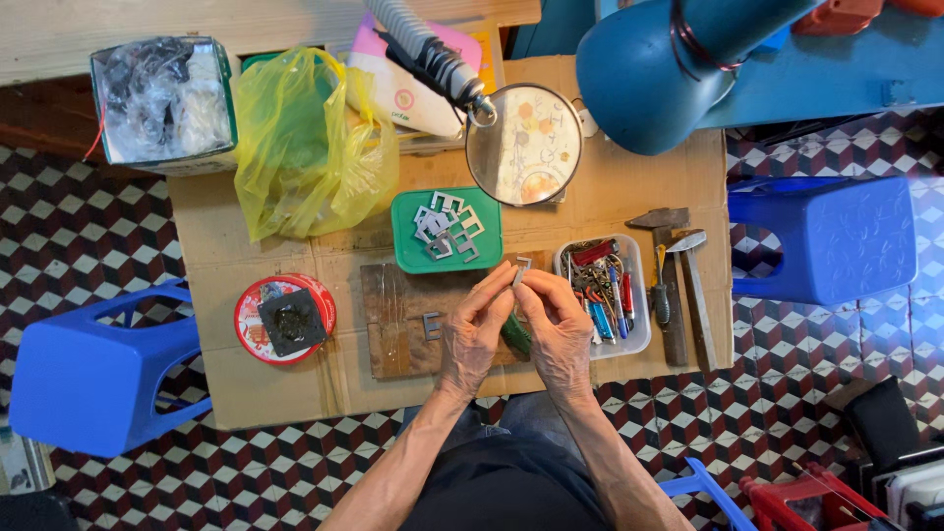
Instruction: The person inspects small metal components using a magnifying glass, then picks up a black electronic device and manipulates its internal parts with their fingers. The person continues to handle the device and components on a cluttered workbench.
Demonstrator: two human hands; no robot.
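Observation:
My left hand [476, 329] and my right hand [557, 329] meet fingertip to fingertip over a worn wooden board [398, 324]. Together they pinch a small grey metal piece [521, 269] shaped like a square bracket. A similar metal piece [432, 325] lies flat on the board. Something green [514, 334] shows between my palms, mostly hidden. Just beyond my fingers a green tray [409, 258] holds several more of the metal pieces.
A clear tub of small tools [639, 295], a hammer [674, 285] and a red tin [251, 320] sit on the cardboard-topped table [275, 383]. A magnifier [524, 145], blue lamp [654, 74], yellow bag [305, 143] and blue stools [93, 369] [826, 241] surround it.

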